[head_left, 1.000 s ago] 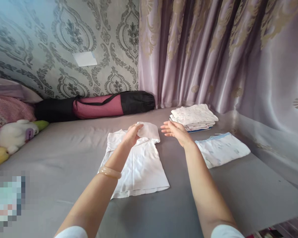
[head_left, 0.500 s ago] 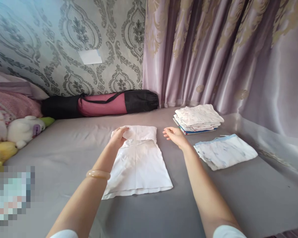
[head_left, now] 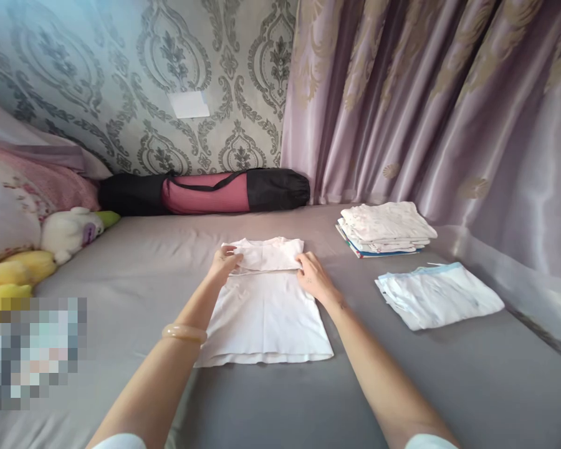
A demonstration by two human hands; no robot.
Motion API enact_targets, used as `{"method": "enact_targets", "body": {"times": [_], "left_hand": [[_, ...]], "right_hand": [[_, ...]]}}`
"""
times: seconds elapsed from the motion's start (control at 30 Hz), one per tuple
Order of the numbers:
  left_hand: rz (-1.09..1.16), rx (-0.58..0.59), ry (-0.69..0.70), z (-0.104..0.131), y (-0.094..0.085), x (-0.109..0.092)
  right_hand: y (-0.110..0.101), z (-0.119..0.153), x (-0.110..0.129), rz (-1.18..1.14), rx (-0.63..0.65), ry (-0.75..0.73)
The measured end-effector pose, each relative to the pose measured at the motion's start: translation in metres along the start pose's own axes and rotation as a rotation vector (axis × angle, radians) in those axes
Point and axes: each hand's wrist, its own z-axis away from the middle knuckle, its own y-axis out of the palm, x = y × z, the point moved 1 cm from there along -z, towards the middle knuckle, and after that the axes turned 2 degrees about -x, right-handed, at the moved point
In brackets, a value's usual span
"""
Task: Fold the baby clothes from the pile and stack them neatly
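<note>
A white shirt (head_left: 266, 318) lies on the grey bed sheet, its far part folded over toward me as a flat band. At the left end of that band, my left hand (head_left: 225, 260) has its fingers closed on the cloth; a pale bangle (head_left: 184, 333) circles the wrist. My right hand (head_left: 312, 274) pinches the band's right end near its lower edge. The fingertips of both hands are partly hidden by the cloth and the hands themselves.
Right of the shirt are a stack of folded clothes (head_left: 387, 227) and a folded white cloth with blue edging (head_left: 442, 296). A pink and black bag (head_left: 206, 192) lies along the wall. Plush toys (head_left: 70, 234) sit at the left on the bed sheet (head_left: 135, 274). Curtains (head_left: 355, 112) hang behind.
My right hand has moved left from beside the shirt and now grips the folded band's right end. The band's edge lies straighter. The view has turned slightly left.
</note>
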Motion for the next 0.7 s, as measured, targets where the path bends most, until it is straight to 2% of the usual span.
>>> {"method": "enact_targets", "body": {"times": [0.17,0.3,0.53,0.7], "left_hand": [[-0.195,-0.033,0.082,-0.007,-0.012,0.012],[-0.321,-0.034,0.156,-0.007,-0.014,0.014],[-0.208,-0.039,0.277,-0.002,-0.010,0.007],[-0.297,-0.093,0.285,-0.002,-0.010,0.003]], "right_hand": [[0.001,0.000,0.000,0.086,0.051,-0.022],[0.003,-0.002,-0.002,0.152,0.118,-0.012],[0.001,-0.001,-0.001,0.193,0.138,-0.004],[-0.002,-0.001,0.001,0.202,0.132,0.008]]}}
